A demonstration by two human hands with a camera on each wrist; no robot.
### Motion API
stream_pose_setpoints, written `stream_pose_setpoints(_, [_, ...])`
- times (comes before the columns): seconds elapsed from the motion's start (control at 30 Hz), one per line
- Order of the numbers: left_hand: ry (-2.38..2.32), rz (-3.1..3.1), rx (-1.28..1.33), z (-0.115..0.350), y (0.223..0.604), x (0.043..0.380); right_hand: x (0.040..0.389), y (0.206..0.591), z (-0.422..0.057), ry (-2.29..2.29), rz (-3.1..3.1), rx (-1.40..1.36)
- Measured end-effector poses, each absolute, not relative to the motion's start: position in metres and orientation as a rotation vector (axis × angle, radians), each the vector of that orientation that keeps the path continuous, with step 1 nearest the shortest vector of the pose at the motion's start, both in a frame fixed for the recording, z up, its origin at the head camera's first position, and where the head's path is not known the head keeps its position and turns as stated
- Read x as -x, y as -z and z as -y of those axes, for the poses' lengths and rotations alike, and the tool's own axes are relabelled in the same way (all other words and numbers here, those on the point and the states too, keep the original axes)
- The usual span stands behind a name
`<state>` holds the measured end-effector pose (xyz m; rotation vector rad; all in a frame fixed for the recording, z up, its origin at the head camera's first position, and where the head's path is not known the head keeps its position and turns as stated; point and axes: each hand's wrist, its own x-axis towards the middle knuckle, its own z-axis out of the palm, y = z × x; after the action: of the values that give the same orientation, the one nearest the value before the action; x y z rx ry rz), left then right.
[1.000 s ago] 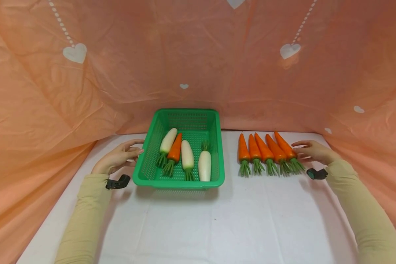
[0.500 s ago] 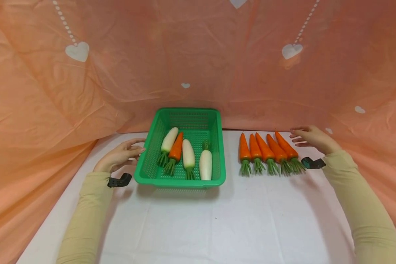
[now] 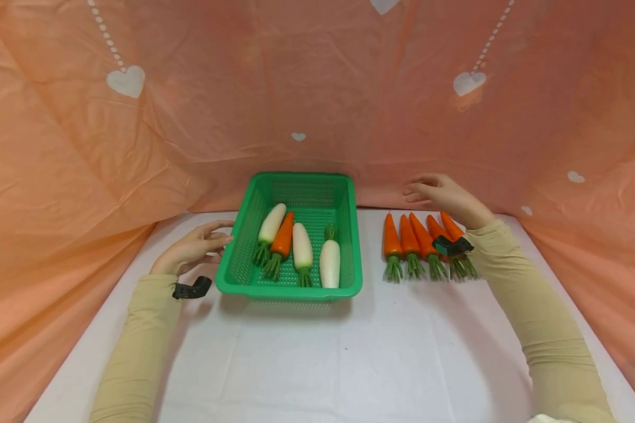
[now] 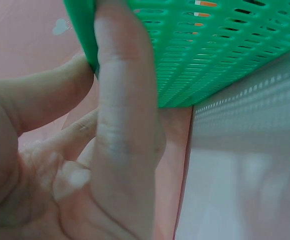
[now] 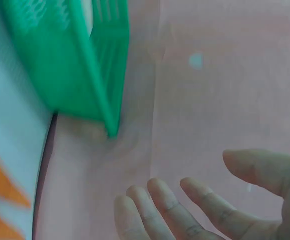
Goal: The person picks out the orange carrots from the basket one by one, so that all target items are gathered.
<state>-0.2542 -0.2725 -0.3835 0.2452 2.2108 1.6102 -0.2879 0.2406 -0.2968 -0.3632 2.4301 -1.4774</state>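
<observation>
A green perforated basket (image 3: pixel 288 293) stands on the table, slightly left of the middle. My left hand (image 3: pixel 196 247) pinches its left rim; the left wrist view shows thumb and finger on either side of the basket's edge (image 4: pixel 81 35). Inside lie three white radishes (image 3: pixel 302 245) and one carrot (image 3: pixel 282 236), all with green stems. My right hand (image 3: pixel 447 197) is raised above the far ends of several carrots (image 3: pixel 391 238) lined up right of the basket. Its fingers (image 5: pixel 167 197) are spread and relaxed, holding nothing. My right wrist and its black camera hide part of the rightmost carrots.
A white cloth (image 3: pixel 317 364) covers the table. Behind and at both sides hangs an orange-pink curtain (image 3: pixel 328 88) with white hearts, close behind the basket's far rim.
My right hand has lifted from beside the rightmost carrot and moved left over the row. The left hand stays at the basket's rim, and the vegetables have not moved.
</observation>
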Motion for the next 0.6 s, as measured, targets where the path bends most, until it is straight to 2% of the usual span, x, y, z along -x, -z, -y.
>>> stream_pose_setpoints(0.6, [-1.611, -2.219, -0.232, 0.271, 0.384, 0.255, 0.303, 0.317, -0.096, 1.521, -2.164, 0.634])
